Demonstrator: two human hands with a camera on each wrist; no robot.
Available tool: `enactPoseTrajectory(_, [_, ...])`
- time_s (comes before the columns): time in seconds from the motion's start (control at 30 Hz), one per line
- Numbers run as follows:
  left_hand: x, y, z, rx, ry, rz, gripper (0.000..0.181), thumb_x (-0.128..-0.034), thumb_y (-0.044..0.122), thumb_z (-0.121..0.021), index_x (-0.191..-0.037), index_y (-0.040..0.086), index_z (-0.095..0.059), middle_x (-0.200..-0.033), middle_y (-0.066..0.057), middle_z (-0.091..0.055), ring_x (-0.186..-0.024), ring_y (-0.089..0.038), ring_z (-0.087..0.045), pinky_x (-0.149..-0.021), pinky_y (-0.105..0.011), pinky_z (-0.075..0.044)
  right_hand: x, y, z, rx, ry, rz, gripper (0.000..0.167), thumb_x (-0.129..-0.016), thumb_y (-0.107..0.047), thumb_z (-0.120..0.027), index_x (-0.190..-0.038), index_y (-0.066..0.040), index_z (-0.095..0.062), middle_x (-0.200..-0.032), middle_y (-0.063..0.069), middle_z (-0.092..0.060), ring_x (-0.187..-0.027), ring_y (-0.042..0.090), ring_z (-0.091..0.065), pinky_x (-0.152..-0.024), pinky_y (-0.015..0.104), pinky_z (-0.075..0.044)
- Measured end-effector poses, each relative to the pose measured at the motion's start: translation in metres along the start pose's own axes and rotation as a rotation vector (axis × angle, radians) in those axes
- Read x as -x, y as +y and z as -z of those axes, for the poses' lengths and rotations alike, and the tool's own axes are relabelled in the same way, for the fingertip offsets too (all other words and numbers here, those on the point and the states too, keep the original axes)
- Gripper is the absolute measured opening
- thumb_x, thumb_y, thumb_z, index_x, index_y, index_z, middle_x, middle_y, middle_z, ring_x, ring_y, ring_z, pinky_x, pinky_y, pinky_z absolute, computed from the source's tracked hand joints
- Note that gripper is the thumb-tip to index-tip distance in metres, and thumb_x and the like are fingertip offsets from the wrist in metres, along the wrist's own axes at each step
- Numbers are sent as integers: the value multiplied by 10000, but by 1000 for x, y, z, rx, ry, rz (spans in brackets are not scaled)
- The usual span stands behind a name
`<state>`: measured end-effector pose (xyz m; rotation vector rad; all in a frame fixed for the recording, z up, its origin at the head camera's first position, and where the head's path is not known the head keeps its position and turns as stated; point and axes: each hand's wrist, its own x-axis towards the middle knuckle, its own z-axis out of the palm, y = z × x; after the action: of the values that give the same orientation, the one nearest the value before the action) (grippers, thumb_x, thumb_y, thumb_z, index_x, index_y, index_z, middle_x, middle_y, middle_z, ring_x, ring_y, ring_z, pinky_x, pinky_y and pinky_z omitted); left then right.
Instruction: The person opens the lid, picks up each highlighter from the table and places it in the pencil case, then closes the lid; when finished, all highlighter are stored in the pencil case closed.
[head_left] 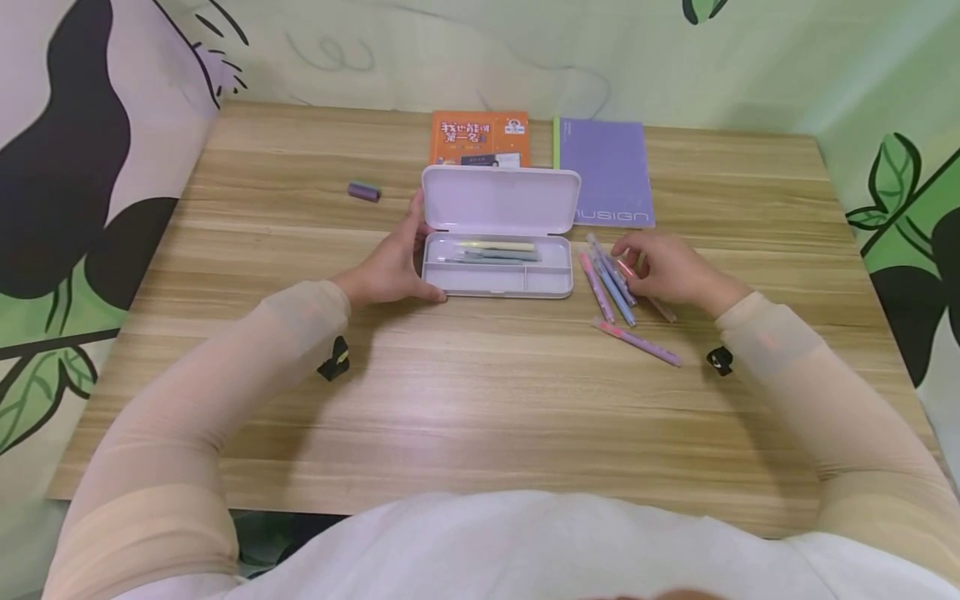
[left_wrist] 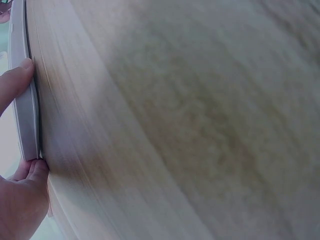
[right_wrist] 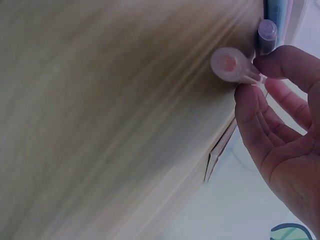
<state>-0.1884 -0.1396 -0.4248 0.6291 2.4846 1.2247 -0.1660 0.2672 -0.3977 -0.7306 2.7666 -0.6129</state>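
Observation:
A white pencil case [head_left: 501,200] lies with its lid raised, and several slim pens [head_left: 498,253] rest in its rear compartment. My left hand [head_left: 390,265] grips the case's left end, thumb at the front edge and fingers at the back corner. To the right of the case, my right hand [head_left: 667,265] pinches a translucent pen with a pinkish end [right_wrist: 231,65] between thumb and fingers. Beside that hand several purple, pink and blue pens [head_left: 615,287] lie close together. A purple pen with a pink end [head_left: 637,342] lies apart, nearer the front.
Behind the case are an orange book [head_left: 480,137], partly hidden by the lid, and a purple notebook [head_left: 607,171]. A small dark purple and green cylinder [head_left: 363,192] lies at the back left. Painted walls border the wooden table [head_left: 480,417] on its back and sides.

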Motion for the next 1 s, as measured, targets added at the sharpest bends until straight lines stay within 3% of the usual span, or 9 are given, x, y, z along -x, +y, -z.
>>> enactPoseTrajectory(0.5, [-2, -4, 0, 6, -4, -13, 1488, -597, 155, -930, -1505, 293, 241, -1286, -125, -427, -1233, -232, -453, -1161, -355, -331, -2, -6, 8, -30, 18, -30, 430, -766, 38, -675, -1183, 19, -573, -938, 161, -627, -740, 239, -606, -637, 324, -500])
enactPoseTrajectory(0.83, [-1, -4, 0, 1, -8, -7, 1482, -601, 155, -928, -1506, 290, 238, -1302, -132, -431, -1239, -239, -451, -1158, -368, -335, -19, -28, 23, 4, 74, 67, 365, -812, 13, -658, -1170, -13, -588, -942, 112, -618, -694, 198, -576, -627, 311, -478])
enactPoseTrajectory(1.0, [-1, -2, 0, -10, 3, -13, 1485, -591, 149, -932, -1514, 259, 226, -1305, -148, -437, -1231, -246, -452, -1143, -369, -356, -35, -48, 29, 12, 52, 99, 374, -826, -16, -652, -1195, -32, -590, -975, 106, -623, -715, 201, -586, -650, 328, -485])
